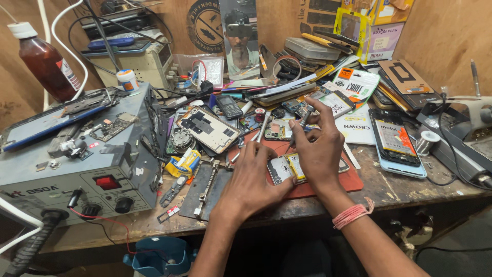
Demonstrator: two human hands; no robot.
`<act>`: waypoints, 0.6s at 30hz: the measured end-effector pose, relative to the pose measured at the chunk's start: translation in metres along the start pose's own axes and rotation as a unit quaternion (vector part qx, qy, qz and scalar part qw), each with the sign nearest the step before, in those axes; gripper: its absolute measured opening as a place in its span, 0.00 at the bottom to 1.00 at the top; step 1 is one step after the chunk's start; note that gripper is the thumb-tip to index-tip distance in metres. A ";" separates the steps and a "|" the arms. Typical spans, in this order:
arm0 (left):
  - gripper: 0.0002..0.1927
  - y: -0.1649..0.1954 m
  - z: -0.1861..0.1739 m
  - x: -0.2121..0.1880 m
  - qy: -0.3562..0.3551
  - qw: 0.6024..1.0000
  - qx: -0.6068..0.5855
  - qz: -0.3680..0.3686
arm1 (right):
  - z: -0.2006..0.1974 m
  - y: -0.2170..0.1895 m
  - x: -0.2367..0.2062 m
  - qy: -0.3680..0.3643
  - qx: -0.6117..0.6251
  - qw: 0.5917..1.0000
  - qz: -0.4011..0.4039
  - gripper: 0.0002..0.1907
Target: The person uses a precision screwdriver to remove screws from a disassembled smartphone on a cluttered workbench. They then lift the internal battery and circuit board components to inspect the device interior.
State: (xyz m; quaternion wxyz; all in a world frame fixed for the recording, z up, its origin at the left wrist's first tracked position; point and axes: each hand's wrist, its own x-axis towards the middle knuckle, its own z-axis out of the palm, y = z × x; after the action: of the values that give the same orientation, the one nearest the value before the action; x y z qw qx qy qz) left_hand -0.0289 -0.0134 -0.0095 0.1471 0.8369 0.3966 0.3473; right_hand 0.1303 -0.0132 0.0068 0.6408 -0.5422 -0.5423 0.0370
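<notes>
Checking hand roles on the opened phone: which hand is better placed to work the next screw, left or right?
Right, probably. The right hand holds a thin screwdriver upright over the opened phone on the red mat. The left hand lies flat against the phone's left edge, steadying it, with no tool.

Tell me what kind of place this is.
Likely a phone repair bench: an opened phone under both hands on a red mat, a grey hot-air rework station at left, and spare phone parts piled behind.
</notes>
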 end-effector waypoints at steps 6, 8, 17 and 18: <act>0.34 0.000 0.001 -0.001 0.005 1.000 -0.002 0.006 | -0.001 -0.001 0.000 -0.029 0.032 0.999 0.015 0.27; 0.34 -0.001 0.002 -0.001 0.008 1.000 -0.006 0.008 | 0.000 -0.001 0.000 -0.030 0.022 0.999 0.016 0.27; 0.33 -0.002 0.002 0.000 0.007 1.000 -0.011 0.001 | 0.000 -0.001 0.000 -0.035 0.035 0.999 0.014 0.26; 0.33 -0.002 0.002 0.000 0.008 1.000 -0.012 0.001 | 0.000 -0.001 0.000 -0.035 0.037 0.999 0.014 0.26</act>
State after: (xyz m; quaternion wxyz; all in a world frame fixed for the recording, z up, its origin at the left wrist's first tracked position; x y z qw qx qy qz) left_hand -0.0285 -0.0124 -0.0124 0.1538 0.8326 0.3926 0.3592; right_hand 0.1297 -0.0142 0.0075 0.6409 -0.5235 -0.5550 0.0848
